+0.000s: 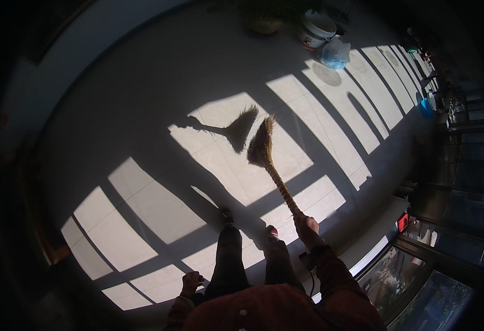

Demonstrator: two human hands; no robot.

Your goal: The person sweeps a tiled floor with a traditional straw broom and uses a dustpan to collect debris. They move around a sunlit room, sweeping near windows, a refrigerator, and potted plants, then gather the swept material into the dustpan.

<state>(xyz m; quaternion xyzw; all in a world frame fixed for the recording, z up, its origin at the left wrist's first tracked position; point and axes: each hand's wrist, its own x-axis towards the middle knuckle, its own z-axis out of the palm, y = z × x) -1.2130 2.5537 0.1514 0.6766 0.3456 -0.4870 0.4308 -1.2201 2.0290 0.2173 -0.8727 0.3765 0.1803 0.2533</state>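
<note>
Hard sunlit patches, long barred shadows, perhaps underexposed, fisheye-bent black rim.

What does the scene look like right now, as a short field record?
right hand: grips the broom by its handle end
broom: bristles ahead over the tiled floor
left hand: empty, low by the leg
floor: sunlit patches, barred shadows
far edge: white bucket, clear bag
</note>
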